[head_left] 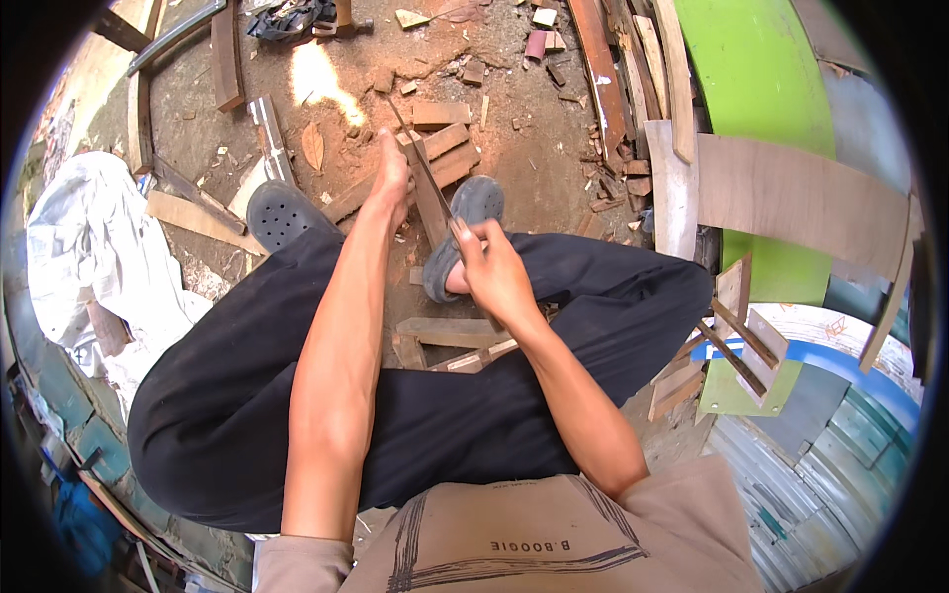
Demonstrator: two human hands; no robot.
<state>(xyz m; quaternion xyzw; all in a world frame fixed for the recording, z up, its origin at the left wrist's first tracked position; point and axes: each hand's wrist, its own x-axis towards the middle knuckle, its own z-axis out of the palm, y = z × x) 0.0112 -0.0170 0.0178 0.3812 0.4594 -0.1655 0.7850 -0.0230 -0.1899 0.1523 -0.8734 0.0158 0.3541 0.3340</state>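
Note:
My left hand (393,178) is closed on the side of a narrow wooden block (428,203), thumb up near its far end; most of its fingers are hidden. In my right hand (492,272) is a tool with a long, thin dark blade (423,158), gripped in a fist. The blade slants up and left along the block and its tip reaches past the far end. Seen nearly edge-on, it could be a saw or a knife; I cannot tell which. My grey clog (477,201) is beside the block's near end.
Wood offcuts (440,115) lie beyond the block, with more short pieces (450,331) between my legs. A hammer (346,20) and dark cloth (290,20) are at the far edge. White cloth (99,247) is on the left; planks (801,183) and a green panel (771,79) lie right.

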